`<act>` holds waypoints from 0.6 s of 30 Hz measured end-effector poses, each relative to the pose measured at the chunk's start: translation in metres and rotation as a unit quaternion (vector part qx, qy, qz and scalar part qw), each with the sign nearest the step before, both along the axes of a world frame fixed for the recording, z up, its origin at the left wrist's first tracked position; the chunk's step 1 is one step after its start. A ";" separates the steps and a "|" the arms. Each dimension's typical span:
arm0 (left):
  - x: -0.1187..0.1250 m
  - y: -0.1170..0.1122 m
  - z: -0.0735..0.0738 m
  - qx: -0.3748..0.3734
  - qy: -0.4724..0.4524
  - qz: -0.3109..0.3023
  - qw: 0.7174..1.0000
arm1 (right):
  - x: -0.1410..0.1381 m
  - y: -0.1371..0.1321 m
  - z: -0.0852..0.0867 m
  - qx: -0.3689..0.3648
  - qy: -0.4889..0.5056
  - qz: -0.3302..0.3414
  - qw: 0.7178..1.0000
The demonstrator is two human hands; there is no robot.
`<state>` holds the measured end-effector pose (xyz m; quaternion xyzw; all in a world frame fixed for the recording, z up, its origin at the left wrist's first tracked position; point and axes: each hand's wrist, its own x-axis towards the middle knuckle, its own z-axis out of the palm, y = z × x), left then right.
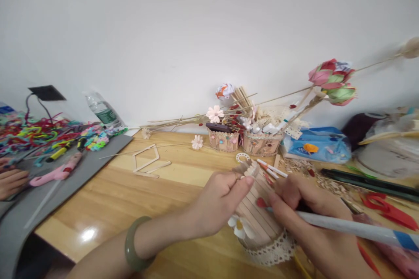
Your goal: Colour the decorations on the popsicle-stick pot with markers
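Observation:
My left hand (222, 202) is closed on the upper rim of a craft-stick holder (257, 213), which leans tilted over the table. White lace (270, 250) rings the holder's base, and a white flower with a yellow centre (240, 227) sits on its side. In my right hand (307, 220) is a long white pen (353, 228) with a blue band. The pen's tip is near a small red piece (261, 202) on the sticks; whether they touch I cannot tell.
Behind stand two decorated stick baskets (224, 139) with dried stems and paper flowers (332, 80). To the right are a blue tissue pack (316, 144) and red scissors (389, 209). Leftward lie loose craft sticks (147, 159), a pink glue gun (55, 174) and another person's hand (13, 181).

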<state>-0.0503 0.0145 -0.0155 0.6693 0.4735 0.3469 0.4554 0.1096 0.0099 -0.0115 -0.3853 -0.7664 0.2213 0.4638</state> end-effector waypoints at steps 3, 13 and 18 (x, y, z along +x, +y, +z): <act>0.000 0.000 0.000 -0.008 -0.004 0.000 1.000 | 0.000 -0.001 -0.001 -0.004 -0.006 0.003 1.000; 0.000 -0.001 -0.002 -0.018 -0.035 -0.001 0.999 | 0.000 -0.001 0.001 0.012 0.005 0.005 1.000; 0.000 -0.001 -0.003 -0.021 -0.034 0.003 0.999 | 0.002 -0.001 -0.008 -0.002 0.036 0.018 0.999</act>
